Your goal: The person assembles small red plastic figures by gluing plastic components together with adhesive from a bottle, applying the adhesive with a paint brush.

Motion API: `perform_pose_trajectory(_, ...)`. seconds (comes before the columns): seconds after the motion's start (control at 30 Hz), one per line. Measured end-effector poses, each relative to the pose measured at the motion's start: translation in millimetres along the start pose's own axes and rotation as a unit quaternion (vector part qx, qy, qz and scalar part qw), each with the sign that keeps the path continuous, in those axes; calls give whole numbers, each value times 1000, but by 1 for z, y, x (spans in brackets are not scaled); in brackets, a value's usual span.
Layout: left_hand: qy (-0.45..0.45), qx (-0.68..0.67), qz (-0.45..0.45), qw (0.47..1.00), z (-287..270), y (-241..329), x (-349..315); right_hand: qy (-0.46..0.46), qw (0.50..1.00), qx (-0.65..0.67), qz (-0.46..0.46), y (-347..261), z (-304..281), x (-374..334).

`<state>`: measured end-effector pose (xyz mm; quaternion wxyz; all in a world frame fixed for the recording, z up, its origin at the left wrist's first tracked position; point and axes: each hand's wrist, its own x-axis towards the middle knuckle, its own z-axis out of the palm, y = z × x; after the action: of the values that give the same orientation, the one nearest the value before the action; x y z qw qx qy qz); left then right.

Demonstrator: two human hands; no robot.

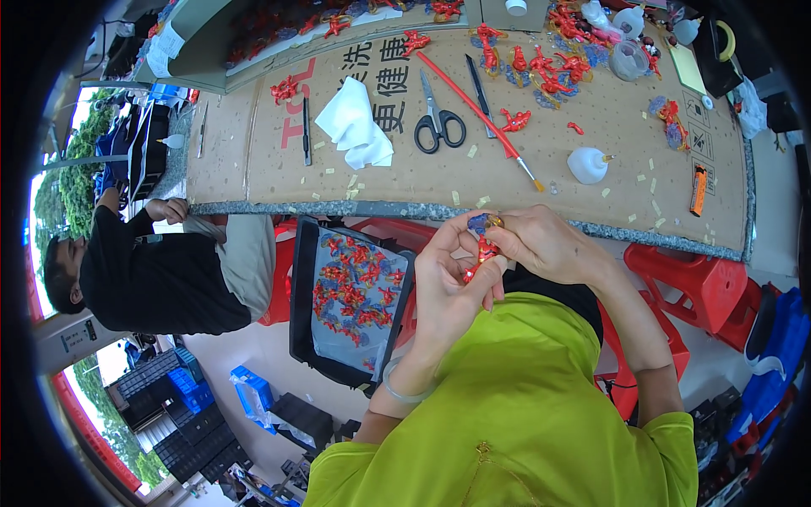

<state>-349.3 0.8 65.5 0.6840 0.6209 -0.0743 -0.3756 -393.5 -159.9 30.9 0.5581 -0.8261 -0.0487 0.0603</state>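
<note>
Between my hands, just off the table's near edge, is a small red figurine point(486, 251) with a translucent blue and amber part at its top. My left hand point(454, 275) is closed around its lower part, thumb and fingers pinching it. The fingers of my right hand point(545, 243) are closed on the upper end, partly hiding it. On the cardboard-covered table point(338, 188) beyond lie a red-handled paintbrush point(481, 110), black-handled scissors point(439, 127), a dark craft knife point(480, 95) and a white squeeze bottle point(589, 166).
Many similar figurines point(549, 72) cluster at the far right of the table. A black tray point(355, 296) of them stands beside my left arm. White tissue point(355, 127), an orange cutter point(699, 190) and red stools point(688, 283) are nearby. Another person point(169, 270) sits at the left.
</note>
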Motion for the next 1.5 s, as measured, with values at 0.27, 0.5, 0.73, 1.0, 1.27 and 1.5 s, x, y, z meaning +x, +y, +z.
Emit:
perform_pose_trajectory(0.27,7,3,-5,1000,-2,1,3,16,1000,-4,-1,-1,0,0)
perform_pose_trajectory(0.5,-21,-17,-22,999,-9,-1,4,-58,997,24,37,-9,-8,3)
perform_pose_trajectory(0.73,-46,-29,-24,998,-10,4,3,-57,997,41,28,-11,-11,2)
perform_pose_trajectory(1.0,-61,-31,-25,997,-9,5,4,-57,998,37,13,-7,-11,0)
perform_pose_trajectory(1.27,-69,-37,-22,997,-10,6,3,-40,997,64,-14,-7,-9,1)
perform_pose_trajectory(1.5,-83,-46,-33,995,-13,8,5,-33,996,77,8,-9,-12,-1)
